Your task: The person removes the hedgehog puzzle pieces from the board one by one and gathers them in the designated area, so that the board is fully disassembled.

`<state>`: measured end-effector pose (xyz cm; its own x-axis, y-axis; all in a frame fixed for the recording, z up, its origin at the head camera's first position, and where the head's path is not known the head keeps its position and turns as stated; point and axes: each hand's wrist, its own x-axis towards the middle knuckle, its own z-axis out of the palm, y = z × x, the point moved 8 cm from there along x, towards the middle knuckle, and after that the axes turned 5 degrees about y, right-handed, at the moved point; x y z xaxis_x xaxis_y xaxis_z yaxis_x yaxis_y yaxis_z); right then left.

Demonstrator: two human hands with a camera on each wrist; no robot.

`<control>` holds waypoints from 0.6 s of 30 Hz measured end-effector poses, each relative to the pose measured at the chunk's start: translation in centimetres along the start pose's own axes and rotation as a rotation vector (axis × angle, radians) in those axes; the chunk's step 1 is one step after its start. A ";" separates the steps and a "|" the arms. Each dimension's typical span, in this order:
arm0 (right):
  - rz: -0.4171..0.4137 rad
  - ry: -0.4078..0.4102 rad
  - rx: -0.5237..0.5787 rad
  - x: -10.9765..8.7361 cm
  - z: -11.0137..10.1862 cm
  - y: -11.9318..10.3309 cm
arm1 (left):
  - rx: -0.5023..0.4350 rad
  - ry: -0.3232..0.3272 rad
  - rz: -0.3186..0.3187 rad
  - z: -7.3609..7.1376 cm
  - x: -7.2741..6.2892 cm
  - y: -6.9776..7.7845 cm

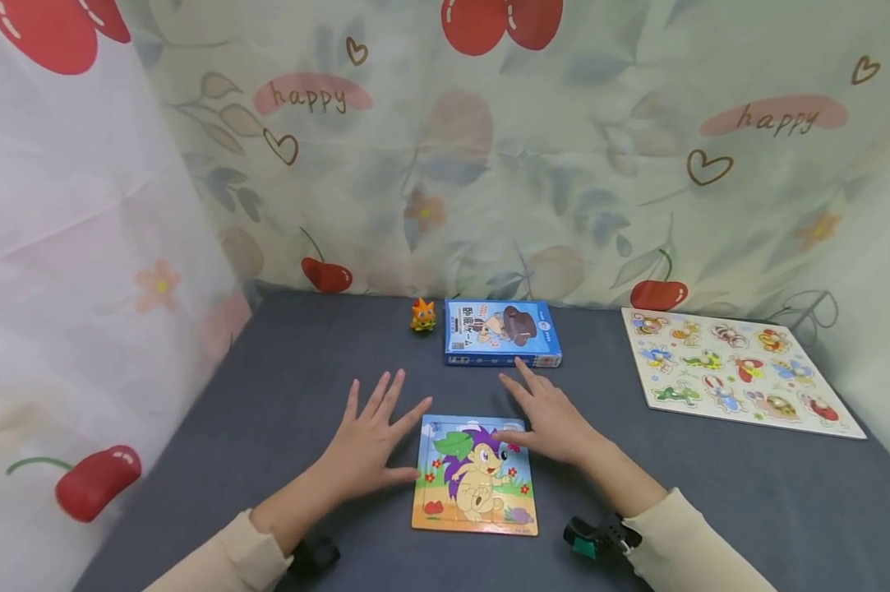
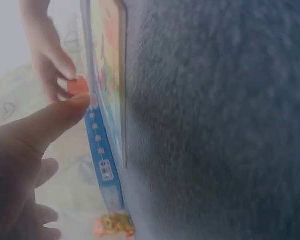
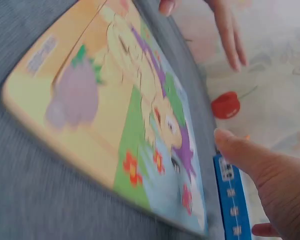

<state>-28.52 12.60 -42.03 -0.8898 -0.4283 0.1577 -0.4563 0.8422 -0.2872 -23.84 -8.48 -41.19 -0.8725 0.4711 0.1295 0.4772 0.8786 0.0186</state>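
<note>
A square hedgehog picture puzzle (image 1: 477,485) lies flat on the dark table, its picture whole as far as I can see. Beside its left edge is my left hand (image 1: 363,456), fingers straight and spread, the thumb close to the edge. Over the upper right corner reaches my right hand (image 1: 551,419), its fingers extended and its thumb above the picture. Neither hand grips anything. The right wrist view shows the puzzle (image 3: 125,115) near the camera, with the right thumb (image 3: 255,162) apart from it. Whether the left thumb (image 2: 65,112) touches the edge I cannot tell.
Behind the puzzle lies a blue box (image 1: 502,333) with a cartoon figure on its lid, just beyond the right fingertips. A small orange figurine (image 1: 422,315) stands left of it. A white board of insect pictures (image 1: 740,374) lies at the right. Printed curtains (image 1: 526,164) enclose the table.
</note>
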 end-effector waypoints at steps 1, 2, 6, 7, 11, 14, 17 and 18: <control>0.003 -0.001 0.009 0.2 0.1 -0.3 | -0.015 -0.008 0.002 0.1 0.0 0.2; 0.013 -0.004 0.023 0.3 0.2 -0.6 | -0.027 -0.016 0.004 0.2 0.0 0.4; 0.014 -0.007 0.087 1.1 0.5 -1.7 | -0.100 -0.060 -0.005 0.4 0.0 0.9; 0.012 -0.011 0.111 1.2 0.6 -2.0 | -0.117 -0.077 -0.011 0.5 0.0 1.0; -0.012 -0.037 0.192 1.7 1.2 -3.0 | -0.192 -0.152 -0.024 1.1 0.0 1.7; -0.038 -0.061 0.229 2.1 1.5 -3.7 | -0.263 -0.196 -0.049 1.6 0.0 2.1; -0.076 -0.091 0.270 2.4 1.9 -4.4 | -0.326 -0.221 -0.089 2.0 -0.1 2.4; -0.086 -0.101 0.289 2.5 2.0 -4.7 | -0.341 -0.227 -0.100 2.2 -0.2 2.5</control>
<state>-28.60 6.97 -42.19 -0.8377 -0.5365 0.1024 -0.5008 0.6797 -0.5359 -22.74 -6.22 -43.36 -0.8989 0.4240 -0.1109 0.3635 0.8627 0.3517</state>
